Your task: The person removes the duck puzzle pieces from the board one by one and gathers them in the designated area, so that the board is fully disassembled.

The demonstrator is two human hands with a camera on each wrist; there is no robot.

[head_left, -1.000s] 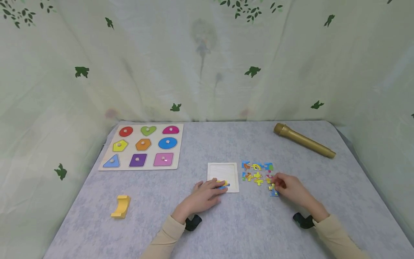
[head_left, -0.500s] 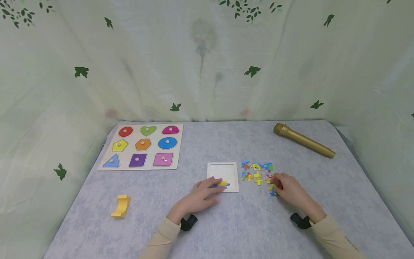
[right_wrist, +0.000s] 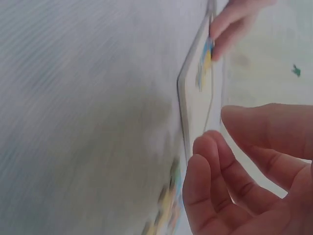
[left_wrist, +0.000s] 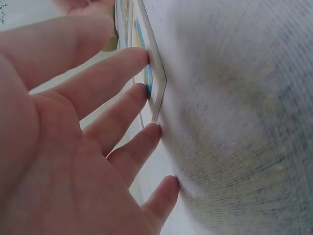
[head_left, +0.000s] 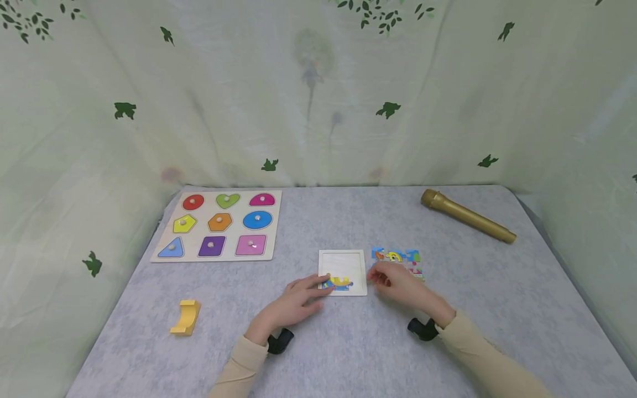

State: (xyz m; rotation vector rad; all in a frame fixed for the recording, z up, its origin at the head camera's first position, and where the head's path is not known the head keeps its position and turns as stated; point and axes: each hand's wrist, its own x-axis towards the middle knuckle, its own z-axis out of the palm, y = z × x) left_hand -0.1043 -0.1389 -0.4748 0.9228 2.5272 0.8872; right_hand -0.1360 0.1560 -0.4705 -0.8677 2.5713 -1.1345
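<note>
My left hand point(head_left: 293, 304) lies with spread, nearly straight fingers at the lower left of a small white puzzle tray point(head_left: 341, 251). Its fingertips touch the tray edge and the blue and yellow jigsaw pieces point(head_left: 340, 282) set along the bottom; in the left wrist view the fingers point(left_wrist: 115, 71) reach that edge. Just right of the tray, my right hand point(head_left: 405, 287) has bent fingers and thumb brought together in a pinch. The jigsaw piece it has picked up is hidden by the fingers point(right_wrist: 198, 181) in the right wrist view. Behind this hand, loose jigsaw pieces point(head_left: 413, 255) lie partly covered.
A shape board point(head_left: 231, 214) with knobbed coloured shapes lies at the back left. In front of it stands a yellow curved block point(head_left: 187, 318). A gold microphone-shaped object point(head_left: 468, 215) lies at the back right. Printed fabric point(head_left: 318, 110) hangs beyond the table.
My right hand has moved left from the lower right loose pieces to the tray's right side, and the corner piece there is gone. My left hand has slid slightly left, uncovering more set pieces.
</note>
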